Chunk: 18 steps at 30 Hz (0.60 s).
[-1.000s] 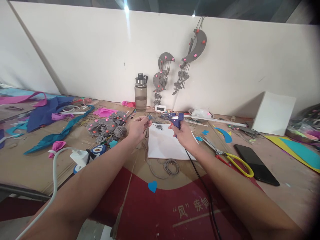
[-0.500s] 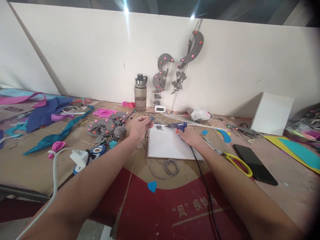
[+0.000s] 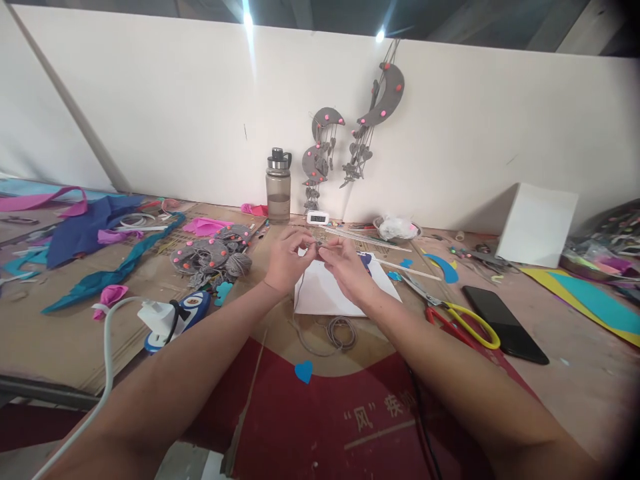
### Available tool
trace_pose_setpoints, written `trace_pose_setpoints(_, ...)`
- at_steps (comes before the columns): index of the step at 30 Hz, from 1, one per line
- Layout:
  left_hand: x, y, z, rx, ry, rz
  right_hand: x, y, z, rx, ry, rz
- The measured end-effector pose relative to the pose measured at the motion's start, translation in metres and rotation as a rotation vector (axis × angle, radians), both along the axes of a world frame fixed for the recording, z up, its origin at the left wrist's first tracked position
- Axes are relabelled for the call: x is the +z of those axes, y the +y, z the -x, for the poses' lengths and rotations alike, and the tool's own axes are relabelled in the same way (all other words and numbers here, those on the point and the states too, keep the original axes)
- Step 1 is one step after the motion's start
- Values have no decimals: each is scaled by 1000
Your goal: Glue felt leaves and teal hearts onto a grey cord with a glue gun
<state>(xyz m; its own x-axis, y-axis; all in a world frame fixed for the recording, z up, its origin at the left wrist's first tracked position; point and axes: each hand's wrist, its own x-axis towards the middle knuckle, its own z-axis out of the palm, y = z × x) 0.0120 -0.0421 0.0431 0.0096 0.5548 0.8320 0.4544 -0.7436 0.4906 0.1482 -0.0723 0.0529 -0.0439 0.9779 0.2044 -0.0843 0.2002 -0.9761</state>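
Pinched together at frame centre, left hand [image 3: 286, 260] and right hand [image 3: 346, 265] hold a small piece [image 3: 317, 247] above the white sheet [image 3: 327, 293], joining unfinished; finished moon hangings [image 3: 350, 133] upper centre.

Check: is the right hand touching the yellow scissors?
Apart. The head view shows the right hand raised over the white sheet, with bare table between it and the scissors.

Bright, even light; two ceiling lamps [image 3: 246, 17] flare at the far top; corners darken and bend; shadows stay soft.
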Motion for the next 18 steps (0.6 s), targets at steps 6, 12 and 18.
trace_pose_setpoints(6, -9, 6, -1, -21, -68, 179, -4, 8, 7, -39, 2, 8)
trace_pose_setpoints(12, -11, 10, -5, -238, -280, 426, -13, 16, -5, -162, -295, -191)
trace_pose_setpoints(18, -3, 1, -6, -190, -238, 448, -11, 14, -8, -240, -397, -279)
